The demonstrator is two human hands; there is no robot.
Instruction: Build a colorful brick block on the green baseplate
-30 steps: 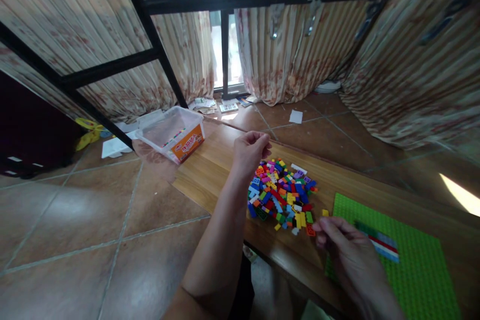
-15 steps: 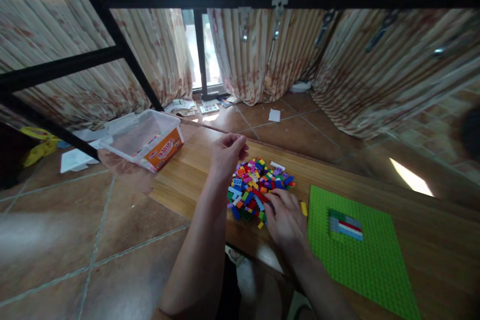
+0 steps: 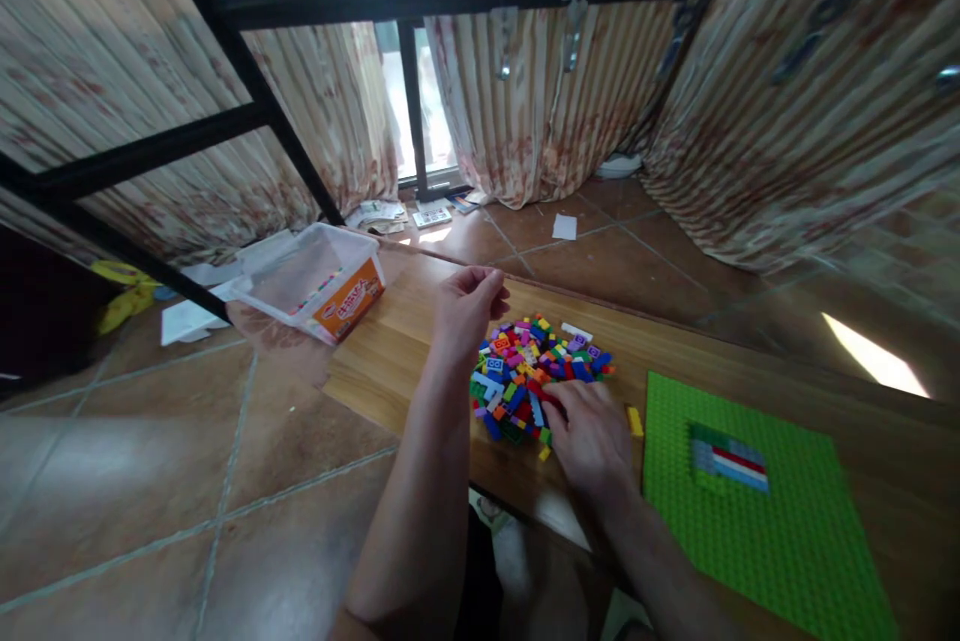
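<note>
A pile of small coloured building bricks (image 3: 536, 366) lies on a wooden table (image 3: 405, 341). My left hand (image 3: 466, 306) hovers at the pile's far left edge, fingers curled into a loose fist; what it holds, if anything, is hidden. My right hand (image 3: 589, 436) rests palm down on the near right part of the pile, its fingertips among the bricks. To the right lies a green baseplate (image 3: 750, 531) with a short strip of grey, red, white and blue bricks (image 3: 729, 458) on it. A single yellow brick (image 3: 635, 421) lies between pile and plate.
A clear plastic tub (image 3: 315, 276) with an orange label stands at the table's far left corner. Black metal bars (image 3: 247, 91) cross the view overhead. Curtains (image 3: 555, 111), papers (image 3: 420, 213) and a tiled floor (image 3: 187, 481) lie beyond and to the left.
My right hand moved from beside the baseplate onto the brick pile and stays there. My left hand keeps its place at the pile's edge. The view shifted slightly.
</note>
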